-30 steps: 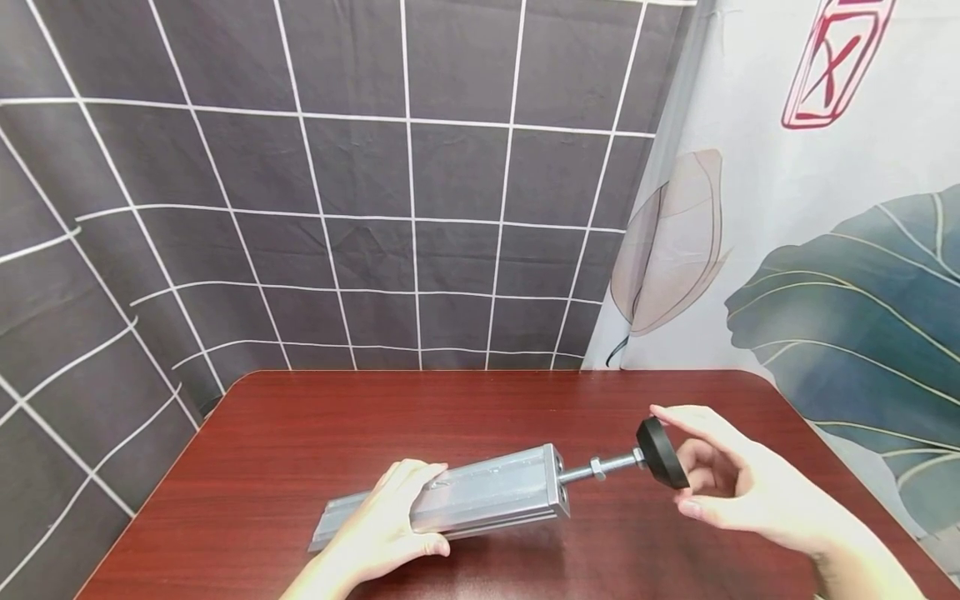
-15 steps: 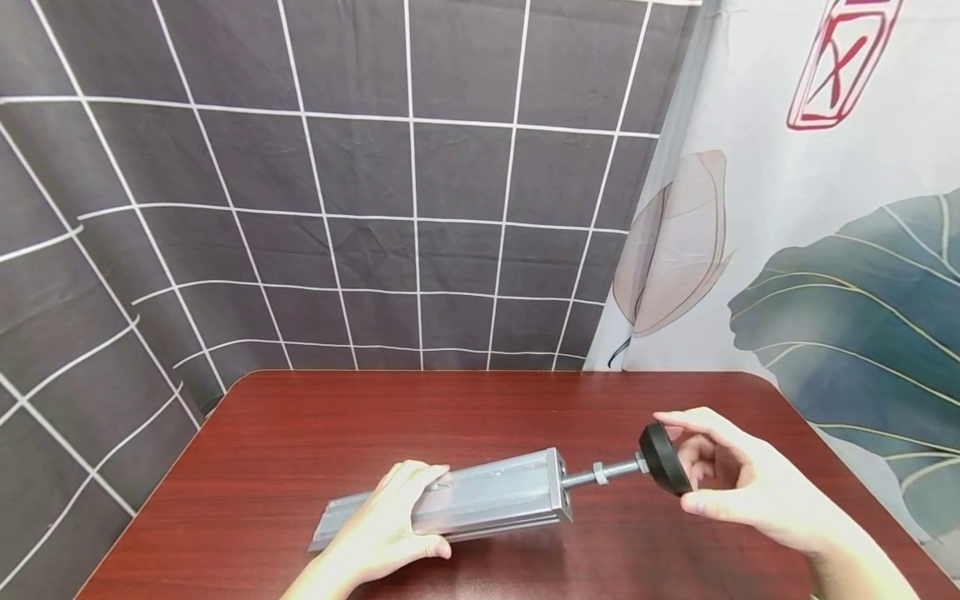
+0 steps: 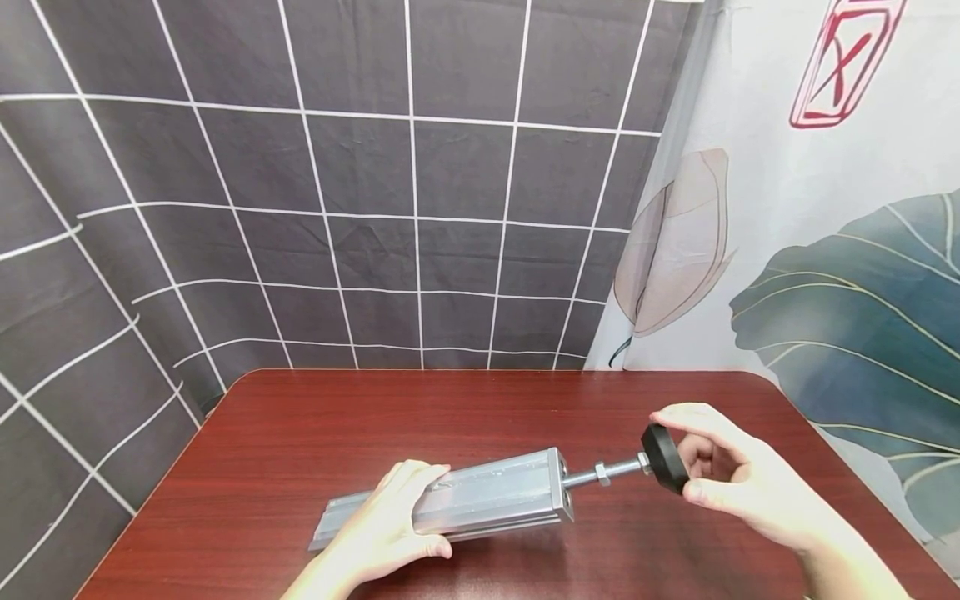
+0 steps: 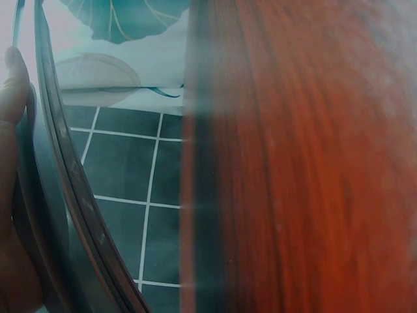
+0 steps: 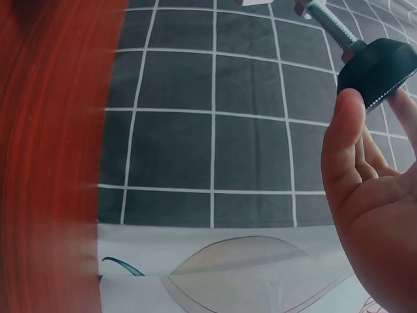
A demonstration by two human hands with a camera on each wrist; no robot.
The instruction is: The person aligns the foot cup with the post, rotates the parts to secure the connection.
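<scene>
My left hand [image 3: 393, 521] grips a silver aluminium profile [image 3: 491, 492] from above, thumb on the near side and fingers over the far side. The bar tilts slightly, its right end raised over the table. From that end plate sticks a threaded rod [image 3: 622, 467] with a hex nut [image 3: 602, 474] partway along. A black levelling foot [image 3: 664, 458] caps the rod's outer end. My right hand [image 3: 738, 471] pinches the foot's rim between thumb and fingertips. In the right wrist view the thumb presses the edge of the black foot [image 5: 378, 72]. The left wrist view shows only the profile's edge [image 4: 85, 215].
A reddish-brown wooden table [image 3: 420, 408] with rounded far corners lies under both hands. Behind it hangs a dark grey curtain [image 3: 367, 183] with a white grid. A white cloth with a leaf print [image 3: 862, 292] hangs at the right.
The black foot has turned a little between my right fingers, and the right thumb has shifted slightly upward along its rim. My left hand and the profile have stayed almost still.
</scene>
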